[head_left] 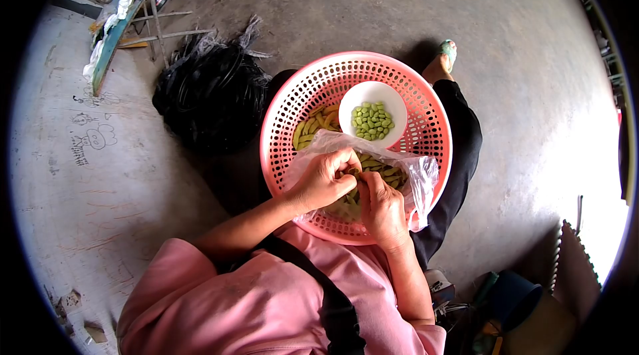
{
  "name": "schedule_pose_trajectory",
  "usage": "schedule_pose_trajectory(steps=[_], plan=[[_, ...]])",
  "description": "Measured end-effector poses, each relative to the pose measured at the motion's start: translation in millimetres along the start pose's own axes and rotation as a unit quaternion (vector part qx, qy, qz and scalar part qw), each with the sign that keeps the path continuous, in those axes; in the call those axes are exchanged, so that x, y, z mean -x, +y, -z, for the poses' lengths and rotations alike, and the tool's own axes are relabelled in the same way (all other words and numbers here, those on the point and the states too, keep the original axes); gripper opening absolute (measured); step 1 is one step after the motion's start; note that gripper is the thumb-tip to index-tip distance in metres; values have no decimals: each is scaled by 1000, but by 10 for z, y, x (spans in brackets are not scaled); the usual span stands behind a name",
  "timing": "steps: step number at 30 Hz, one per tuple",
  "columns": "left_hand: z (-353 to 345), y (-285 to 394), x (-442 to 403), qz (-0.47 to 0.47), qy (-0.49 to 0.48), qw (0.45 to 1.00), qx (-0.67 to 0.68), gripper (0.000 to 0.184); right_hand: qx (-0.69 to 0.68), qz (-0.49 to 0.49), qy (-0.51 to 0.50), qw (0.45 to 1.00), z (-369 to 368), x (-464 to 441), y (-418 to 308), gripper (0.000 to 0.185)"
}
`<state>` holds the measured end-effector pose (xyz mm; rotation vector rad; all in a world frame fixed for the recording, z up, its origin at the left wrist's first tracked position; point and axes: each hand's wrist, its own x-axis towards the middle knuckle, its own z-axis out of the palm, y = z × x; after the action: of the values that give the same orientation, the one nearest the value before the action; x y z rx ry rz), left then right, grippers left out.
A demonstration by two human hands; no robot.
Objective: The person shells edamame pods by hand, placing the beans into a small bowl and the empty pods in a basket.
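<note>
One pod (353,173), mostly hidden by fingers, was above the near half of the one pink basket (424,115), the left hand (325,180) and right hand (385,208) each holding it in a narrow, pinching grip. Under the two hands, one clear plastic bag (421,185) held many overlapping pods (393,175), too crowded to count, and spread to the basket's right edge. One white bowl (346,114) with over twenty green beans (373,120) sat toward the far edge, and several more loose pods (311,127) lay toward the left edge.
</note>
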<state>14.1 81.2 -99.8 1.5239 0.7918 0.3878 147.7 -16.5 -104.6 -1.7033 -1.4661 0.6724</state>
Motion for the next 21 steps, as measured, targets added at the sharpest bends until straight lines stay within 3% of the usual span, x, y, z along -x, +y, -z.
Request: schedule_pose_trajectory(steps=[6, 12, 17, 21], plan=[[-31, -54, 4, -71, 12, 996, -51, 15, -22, -53, -11, 998, 38, -3, -31, 9], [-1, 114, -23, 124, -48, 974, 186, 10, -53, -32, 24, 998, 50, -29, -27, 7], [-2, 31, -26, 85, -72, 986, 124, 8, -111, -119, -7, 987, 108, -4, -65, 9], [-43, -14, -12, 26, -62, 994, 88, 8, -118, -129, -6, 985, 116, -1, -49, 8]])
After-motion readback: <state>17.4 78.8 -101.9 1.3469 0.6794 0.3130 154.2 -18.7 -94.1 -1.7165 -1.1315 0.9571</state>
